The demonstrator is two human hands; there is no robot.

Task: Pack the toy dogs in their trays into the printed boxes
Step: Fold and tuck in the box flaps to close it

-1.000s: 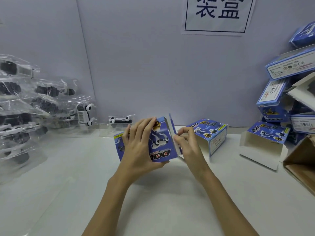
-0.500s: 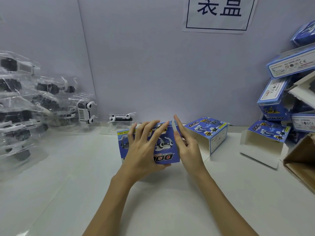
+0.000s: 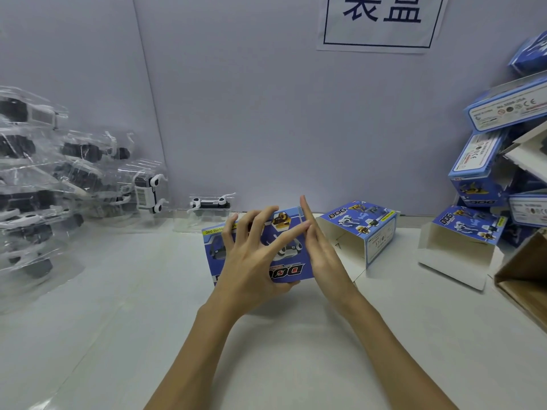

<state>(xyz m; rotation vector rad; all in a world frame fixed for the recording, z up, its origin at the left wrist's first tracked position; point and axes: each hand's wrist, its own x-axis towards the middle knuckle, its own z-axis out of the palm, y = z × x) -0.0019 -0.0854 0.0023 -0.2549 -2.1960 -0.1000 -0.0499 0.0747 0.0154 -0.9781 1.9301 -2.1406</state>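
Note:
A blue printed "DOG" box (image 3: 288, 272) lies on its side on the white table, in the middle. My left hand (image 3: 251, 261) grips it, with the fingers spread over its printed face and the thumb under its near edge. My right hand (image 3: 322, 255) is flat with straight fingers and presses against the box's right end, which looks closed. Behind the box, by the wall, a black-and-white toy dog in a clear tray (image 3: 210, 206) stands alone. Whether the held box contains a dog is hidden.
A heap of clear trays with toy dogs (image 3: 44, 187) fills the left side. Two open blue boxes (image 3: 361, 232) (image 3: 461, 235) lie to the right of my hands. Behind them is a stack of blue boxes (image 3: 488, 161). A brown carton (image 3: 527, 276) sits at the right edge.
The box's right end flap stood open a second ago. My right hand folded it in and now presses flat against that end. My left hand's fingers have spread wider over the box.

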